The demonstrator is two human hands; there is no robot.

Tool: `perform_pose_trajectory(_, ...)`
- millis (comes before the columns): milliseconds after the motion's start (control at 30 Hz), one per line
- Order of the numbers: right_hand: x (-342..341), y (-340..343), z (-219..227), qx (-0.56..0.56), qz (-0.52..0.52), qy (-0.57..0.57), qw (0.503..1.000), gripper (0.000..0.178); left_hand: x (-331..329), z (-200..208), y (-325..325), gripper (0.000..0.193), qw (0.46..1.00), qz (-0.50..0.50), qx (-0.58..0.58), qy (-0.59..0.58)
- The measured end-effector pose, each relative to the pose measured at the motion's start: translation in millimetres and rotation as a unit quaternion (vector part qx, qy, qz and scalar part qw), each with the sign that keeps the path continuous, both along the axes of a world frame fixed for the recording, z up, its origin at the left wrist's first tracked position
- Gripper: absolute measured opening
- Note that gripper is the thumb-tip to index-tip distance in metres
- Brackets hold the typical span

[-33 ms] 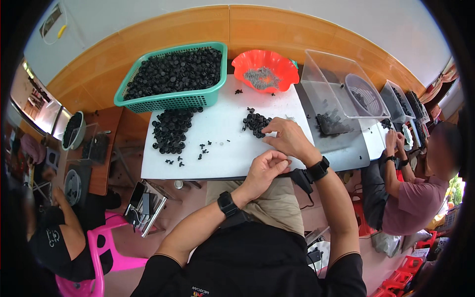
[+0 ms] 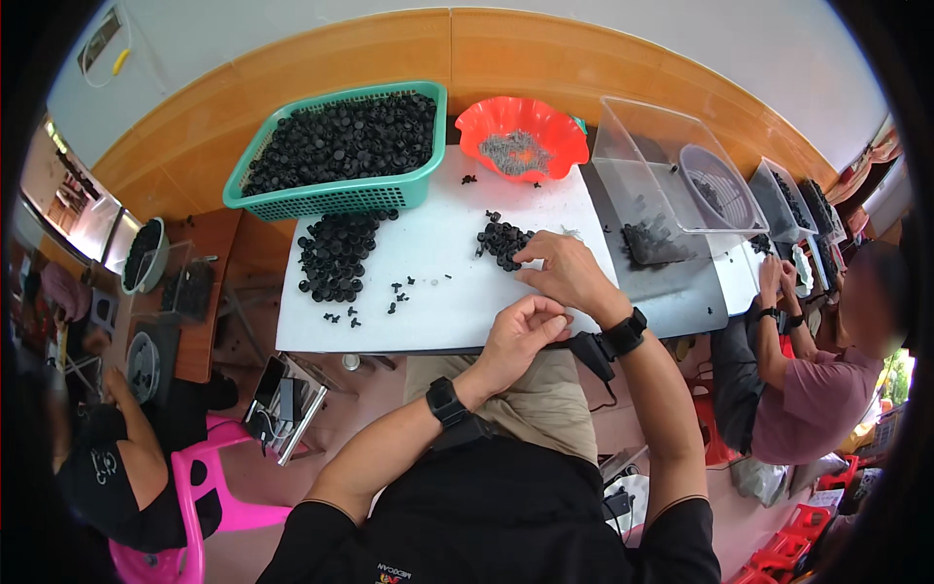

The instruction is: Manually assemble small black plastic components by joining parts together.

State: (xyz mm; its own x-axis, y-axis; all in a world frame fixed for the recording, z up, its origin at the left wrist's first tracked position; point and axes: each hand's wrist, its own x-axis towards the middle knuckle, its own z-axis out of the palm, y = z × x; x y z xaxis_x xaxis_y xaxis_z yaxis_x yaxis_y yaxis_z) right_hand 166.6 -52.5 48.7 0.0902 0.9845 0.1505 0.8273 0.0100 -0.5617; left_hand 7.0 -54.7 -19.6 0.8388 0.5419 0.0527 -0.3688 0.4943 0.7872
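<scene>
My left hand [image 2: 520, 339] is over the table's near edge, its thumb and fingers closed in a pinch. Whatever lies between them is too small or hidden to make out. My right hand [image 2: 572, 275] reaches in from the right, thumb and index fingertips at the near-right edge of a pile of small black pronged parts [image 2: 499, 237]. They seem to close on one of these parts. Left of it, a heap of round black caps [image 2: 336, 258] lies on the white tabletop [image 2: 438, 238]. Several loose small black parts [image 2: 396, 297] are scattered nearer me.
A green basket [image 2: 336, 202] full of black caps stands at the back left. Beside it, a red scalloped bowl [image 2: 474, 127] holds thin grey pins. A clear plastic bin [image 2: 632, 146] stands to the right. Co-workers sit on both sides; a pink chair [image 2: 199, 487] is lower left.
</scene>
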Motion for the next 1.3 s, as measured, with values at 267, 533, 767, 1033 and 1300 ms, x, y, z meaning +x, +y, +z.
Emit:
perform_pose_trajectory(267, 4.4, 6.3, -12.5, 0.043, 0.035, -0.015, 0.998, 0.015, -0.1, 0.8, -4.1, 0.014, 0.999, 0.028, 0.024, -0.004)
perform_pose_trajectory(533, 8.3, 10.0, -26.9, 0.066, 0.018, -0.029, 0.997, 0.009, -0.8, 7.2, -8.2, 0.018, 0.998, 0.044, 0.025, 0.040)
perform_pose_trajectory(767, 23.0, -35.5, -14.5, 0.074, -0.029, 0.182, 0.980, 0.013, 2.7, 22.0, -16.9, 0.021, 0.990, 0.120, -0.041, 0.058)
perform_pose_trajectory(1033, 17.4, -71.3, -12.5, 0.100, 0.031, 0.256, 0.961, 0.019, 4.6, 25.1, -10.8, 0.017, 0.994, 0.083, -0.065, 0.024)
perform_pose_trajectory(1300, 54.5, -57.8, -3.2, 0.037, -0.053, 0.249, 0.966, 0.011, 1.2, 25.1, -10.9, 0.012, 0.992, 0.096, -0.082, 0.027)
